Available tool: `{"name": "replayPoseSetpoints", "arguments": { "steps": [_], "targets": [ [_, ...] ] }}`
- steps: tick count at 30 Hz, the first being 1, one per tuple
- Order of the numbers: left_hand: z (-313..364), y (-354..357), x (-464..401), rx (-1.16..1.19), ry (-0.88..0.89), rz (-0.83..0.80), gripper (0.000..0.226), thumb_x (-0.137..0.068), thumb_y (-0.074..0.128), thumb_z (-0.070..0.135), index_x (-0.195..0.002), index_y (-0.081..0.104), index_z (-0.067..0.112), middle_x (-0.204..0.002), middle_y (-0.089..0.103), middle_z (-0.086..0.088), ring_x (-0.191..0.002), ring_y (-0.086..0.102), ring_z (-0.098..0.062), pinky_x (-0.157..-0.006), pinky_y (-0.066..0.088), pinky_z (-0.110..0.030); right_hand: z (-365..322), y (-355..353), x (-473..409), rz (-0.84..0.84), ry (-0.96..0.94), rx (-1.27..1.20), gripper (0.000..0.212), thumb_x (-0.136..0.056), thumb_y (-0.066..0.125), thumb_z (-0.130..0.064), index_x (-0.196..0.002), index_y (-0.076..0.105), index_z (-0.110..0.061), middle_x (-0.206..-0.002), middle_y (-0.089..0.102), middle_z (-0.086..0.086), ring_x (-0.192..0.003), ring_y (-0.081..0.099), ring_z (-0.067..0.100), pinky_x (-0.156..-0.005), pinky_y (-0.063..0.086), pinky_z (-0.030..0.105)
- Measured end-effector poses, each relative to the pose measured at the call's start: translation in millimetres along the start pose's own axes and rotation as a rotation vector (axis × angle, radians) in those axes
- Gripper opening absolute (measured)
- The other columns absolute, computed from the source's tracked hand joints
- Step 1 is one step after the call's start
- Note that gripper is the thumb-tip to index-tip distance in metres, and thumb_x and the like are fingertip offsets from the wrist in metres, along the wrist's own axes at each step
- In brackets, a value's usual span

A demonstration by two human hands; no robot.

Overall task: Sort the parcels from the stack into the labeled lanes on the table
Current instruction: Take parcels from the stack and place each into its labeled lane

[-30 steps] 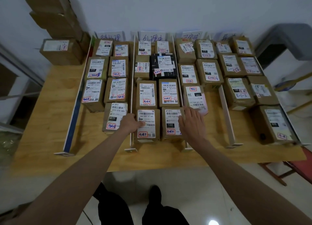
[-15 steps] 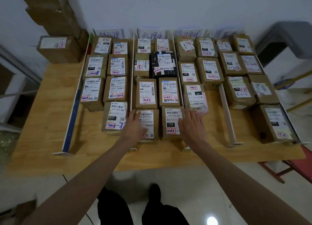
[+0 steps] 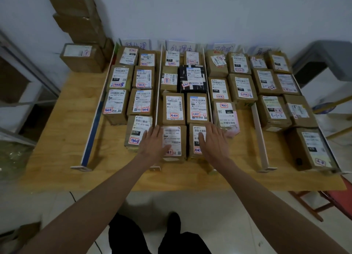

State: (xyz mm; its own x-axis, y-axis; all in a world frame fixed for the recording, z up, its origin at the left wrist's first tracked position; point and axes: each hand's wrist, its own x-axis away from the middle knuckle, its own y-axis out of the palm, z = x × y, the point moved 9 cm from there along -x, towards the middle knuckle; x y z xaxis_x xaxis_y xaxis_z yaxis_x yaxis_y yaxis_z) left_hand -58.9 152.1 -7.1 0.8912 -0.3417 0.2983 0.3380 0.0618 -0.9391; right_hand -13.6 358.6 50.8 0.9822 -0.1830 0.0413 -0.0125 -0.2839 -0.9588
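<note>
Several brown labeled parcels fill the lanes on the wooden table [image 3: 57, 139], split by white dividers [image 3: 257, 131]. At the front of the second lane sit two parcels side by side. My left hand [image 3: 154, 143] lies flat with straight fingers on the left edge of the left front parcel [image 3: 174, 139]. On the right front parcel [image 3: 196, 139] my right hand [image 3: 213, 141] rests flat, fingers spread, covering part of its label. Neither hand grips anything. A stack of brown parcels [image 3: 76, 17] stands at the table's back left corner.
One labeled parcel [image 3: 82, 57] lies at the foot of the stack. Handwritten lane signs [image 3: 181, 46] lean on the back wall. A black parcel [image 3: 192, 78] sits mid second lane. A red chair [image 3: 323, 206] is at the right. My legs show below the table edge.
My left hand has opened from a curled grip on the front left parcel to a flat palm. Both front parcels have slid slightly away from me, up against the row behind.
</note>
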Motion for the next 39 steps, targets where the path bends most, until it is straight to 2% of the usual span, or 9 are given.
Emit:
{"name": "replayPoseSetpoints", "arguments": {
  "steps": [3, 5, 10, 12, 17, 22, 32, 39],
  "targets": [
    [-30.8, -48.1, 5.5, -0.052, -0.052, 0.119, 0.072, -0.100, 0.027, 0.056, -0.156, 0.012, 0.012, -0.164, 0.011, -0.007, -0.150, 0.009, -0.027, -0.122, 0.008, -0.043, -24.9, -11.2, -15.9, -0.009, -0.033, -0.005, 0.053, -0.105, 0.031, -0.037, -0.152, 0.029, -0.013, -0.159, 0.030, 0.008, -0.150, 0.022, 0.026, -0.124, 0.015, 0.044],
    [-60.3, -83.9, 12.0, -0.081, -0.104, 0.190, 0.069, -0.101, 0.026, 0.053, -0.156, 0.016, 0.012, -0.163, 0.015, -0.007, -0.150, 0.012, -0.027, -0.122, 0.011, -0.044, -49.5, -20.9, -28.5, 0.014, -0.083, 0.017, 0.055, -0.105, 0.030, -0.039, -0.154, 0.027, -0.013, -0.161, 0.026, 0.009, -0.151, 0.018, 0.026, -0.124, 0.014, 0.045],
    [-150.7, -157.9, 36.5, -0.092, -0.277, 0.336, 0.062, -0.101, 0.031, 0.047, -0.151, 0.027, 0.011, -0.158, 0.026, -0.009, -0.146, 0.020, -0.028, -0.120, 0.014, -0.043, -129.1, -35.0, -62.4, 0.056, -0.216, -0.006, 0.055, -0.105, 0.030, -0.038, -0.154, 0.025, -0.013, -0.161, 0.025, 0.009, -0.151, 0.019, 0.026, -0.124, 0.012, 0.044],
    [-187.6, -176.0, 44.5, -0.115, -0.335, 0.362, 0.062, -0.101, 0.031, 0.047, -0.151, 0.027, 0.010, -0.158, 0.026, -0.009, -0.147, 0.019, -0.028, -0.121, 0.014, -0.043, -163.4, -37.2, -75.9, 0.081, -0.257, -0.007, 0.055, -0.105, 0.031, -0.037, -0.154, 0.027, -0.012, -0.160, 0.029, 0.009, -0.149, 0.023, 0.026, -0.124, 0.014, 0.043],
    [-265.6, -205.0, 42.1, -0.123, -0.393, 0.400, 0.063, -0.100, 0.033, 0.049, -0.149, 0.031, 0.009, -0.156, 0.030, -0.010, -0.146, 0.022, -0.027, -0.121, 0.016, -0.044, -238.2, -23.5, -106.8, 0.061, -0.316, 0.011, 0.058, -0.105, 0.025, -0.042, -0.157, 0.021, -0.015, -0.164, 0.020, 0.007, -0.152, 0.015, 0.024, -0.125, 0.010, 0.043],
    [-336.9, -218.7, 8.9, -0.113, -0.387, 0.367, 0.065, -0.101, 0.028, 0.051, -0.151, 0.026, 0.009, -0.158, 0.026, -0.010, -0.148, 0.018, -0.026, -0.122, 0.013, -0.044, -302.4, -3.4, -147.5, 0.054, -0.279, 0.021, 0.059, -0.105, 0.026, -0.040, -0.157, 0.021, -0.012, -0.164, 0.021, 0.007, -0.152, 0.015, 0.023, -0.125, 0.010, 0.041],
    [-467.5, -244.7, -77.5, -0.050, -0.288, 0.301, 0.066, -0.102, 0.027, 0.051, -0.152, 0.024, 0.008, -0.158, 0.026, -0.010, -0.147, 0.020, -0.026, -0.122, 0.012, -0.043, -410.5, 39.7, -226.4, 0.050, -0.122, -0.028, 0.055, -0.104, 0.033, -0.038, -0.152, 0.029, -0.012, -0.157, 0.033, 0.009, -0.147, 0.027, 0.025, -0.123, 0.019, 0.045],
    [-521.0, -242.2, -153.9, 0.010, -0.261, 0.259, 0.065, -0.101, 0.031, 0.051, -0.150, 0.029, 0.008, -0.155, 0.032, -0.011, -0.144, 0.027, -0.027, -0.120, 0.014, -0.042, -456.9, 72.6, -293.1, 0.043, -0.069, -0.082, 0.048, -0.103, 0.035, -0.036, -0.147, 0.034, -0.014, -0.152, 0.039, 0.008, -0.143, 0.033, 0.025, -0.120, 0.023, 0.043]
  ]
}}
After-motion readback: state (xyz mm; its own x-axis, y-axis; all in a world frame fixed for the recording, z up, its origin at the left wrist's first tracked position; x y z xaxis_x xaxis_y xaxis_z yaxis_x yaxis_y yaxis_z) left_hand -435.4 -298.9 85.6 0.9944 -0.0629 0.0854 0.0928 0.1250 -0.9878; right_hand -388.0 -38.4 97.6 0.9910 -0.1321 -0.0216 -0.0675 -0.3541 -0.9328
